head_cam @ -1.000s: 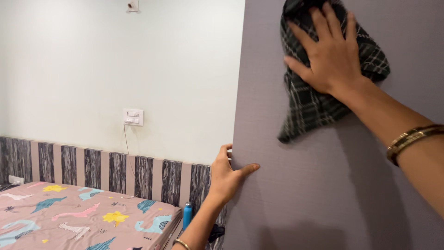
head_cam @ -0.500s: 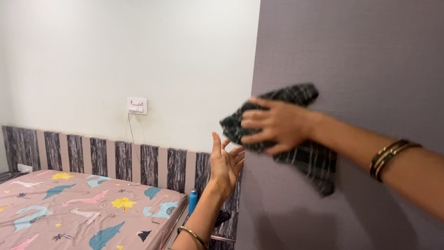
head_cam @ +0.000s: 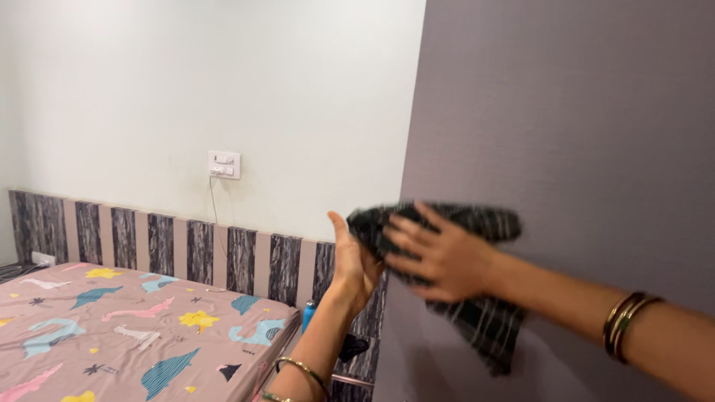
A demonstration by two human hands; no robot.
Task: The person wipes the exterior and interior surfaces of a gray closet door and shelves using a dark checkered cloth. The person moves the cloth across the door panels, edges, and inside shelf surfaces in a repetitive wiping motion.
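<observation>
You are pressing a dark checked cloth [head_cam: 477,313] against the grey panel [head_cam: 566,149] mid-frame with your right hand [head_cam: 439,257], fingers spread, while your left hand [head_cam: 354,260], open, is steadying its edge.

No packages, labels, signs or screens show here. Nothing of that kind stands anywhere in view.
</observation>
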